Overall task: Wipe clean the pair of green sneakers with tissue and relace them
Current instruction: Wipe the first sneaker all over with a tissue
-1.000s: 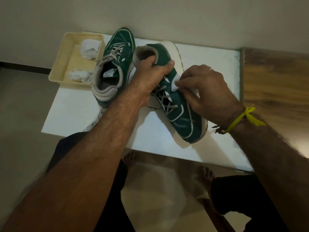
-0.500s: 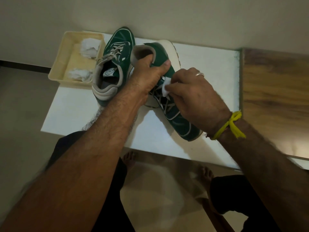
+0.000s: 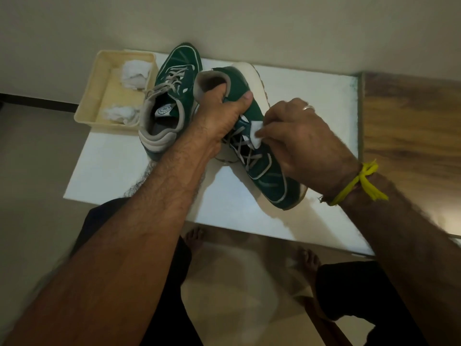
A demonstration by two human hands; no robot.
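Two green sneakers with grey laces are over a white table (image 3: pixel 311 96). The right sneaker (image 3: pixel 269 181) is tilted on its side with its toe toward me, and my left hand (image 3: pixel 219 121) grips it at the heel opening, thumb across the upper. My right hand (image 3: pixel 301 138) pinches a small white tissue (image 3: pixel 257 134) against the sneaker's side beside the laces. The left sneaker (image 3: pixel 174 96) stands upright on the table to the left, laced, its toe pointing away.
A cream plastic tray (image 3: pixel 99 96) at the table's back left corner holds crumpled white tissues (image 3: pixel 134 73). A wooden surface (image 3: pixel 411 126) adjoins the table on the right. A wall runs behind the table. My bare feet stand on the tiled floor below the table's near edge.
My right hand with the tissue slid left along the sneaker's side toward my left hand, then back right and down a little. My left hand keeps its grip on the heel.
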